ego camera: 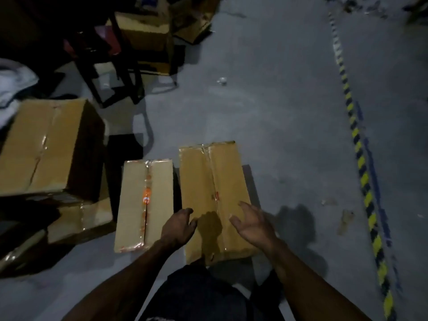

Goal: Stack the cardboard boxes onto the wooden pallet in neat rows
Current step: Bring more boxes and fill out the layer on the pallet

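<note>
Where two cardboard boxes lie near on the floor (289, 112), w/ bigger ones left, both hands, left hand (178, 228) & right hand (252, 224), hover apart, fingers relaxed, over the right box (213, 181), beside the left box (146, 205).

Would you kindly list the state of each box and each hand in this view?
Right box: flaps taped shut, lying flat, both hands over its near end.
Middle box: taped shut, flat on the floor, untouched.
Large box: taped shut, stacked on another box.
Left hand: fingers loosely curled, holding nothing.
Right hand: open, fingers spread, holding nothing.
</note>
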`<move>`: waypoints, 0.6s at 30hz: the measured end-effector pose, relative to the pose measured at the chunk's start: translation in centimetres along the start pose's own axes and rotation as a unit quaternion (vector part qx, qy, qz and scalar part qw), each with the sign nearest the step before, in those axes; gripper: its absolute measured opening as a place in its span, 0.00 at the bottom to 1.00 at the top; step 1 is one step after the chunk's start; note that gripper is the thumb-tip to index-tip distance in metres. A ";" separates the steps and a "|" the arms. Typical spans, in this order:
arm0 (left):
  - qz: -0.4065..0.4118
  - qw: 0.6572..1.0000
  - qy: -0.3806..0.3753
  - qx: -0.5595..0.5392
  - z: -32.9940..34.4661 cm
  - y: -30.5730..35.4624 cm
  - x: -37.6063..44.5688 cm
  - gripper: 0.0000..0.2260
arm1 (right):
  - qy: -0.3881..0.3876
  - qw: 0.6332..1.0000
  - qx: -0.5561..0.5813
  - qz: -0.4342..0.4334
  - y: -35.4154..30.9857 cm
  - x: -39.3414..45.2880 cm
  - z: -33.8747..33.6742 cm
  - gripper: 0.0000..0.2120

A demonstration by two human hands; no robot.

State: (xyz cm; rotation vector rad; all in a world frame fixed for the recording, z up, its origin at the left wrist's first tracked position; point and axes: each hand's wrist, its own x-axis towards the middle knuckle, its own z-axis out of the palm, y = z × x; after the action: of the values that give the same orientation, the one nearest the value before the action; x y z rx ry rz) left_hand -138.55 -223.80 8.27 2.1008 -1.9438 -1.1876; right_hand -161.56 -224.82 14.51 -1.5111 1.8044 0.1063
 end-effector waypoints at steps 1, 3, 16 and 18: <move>-0.016 1.000 0.010 -0.005 0.5 0.7 0.3 0.22 | -0.013 0.999 -0.021 -0.025 0.3 1.6 -0.8 0.32; -0.048 0.998 0.035 -0.012 1.5 2.2 0.9 0.22 | -0.045 0.995 -0.054 -0.069 1.2 4.6 -2.3 0.32; -0.288 0.947 0.144 -0.014 7.8 16.1 -0.2 0.26 | -0.211 0.826 -0.392 -0.346 5.8 17.6 -14.1 0.35; -0.317 0.932 0.171 -0.034 8.6 17.2 -0.3 0.25 | -0.209 0.798 -0.416 -0.383 5.0 18.6 -14.7 0.35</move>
State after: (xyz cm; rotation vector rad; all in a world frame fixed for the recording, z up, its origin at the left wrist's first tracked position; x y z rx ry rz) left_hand -157.52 -223.32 11.09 2.7621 -1.0909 -0.8324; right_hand -173.18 -245.84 11.89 -2.4703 0.6639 0.8407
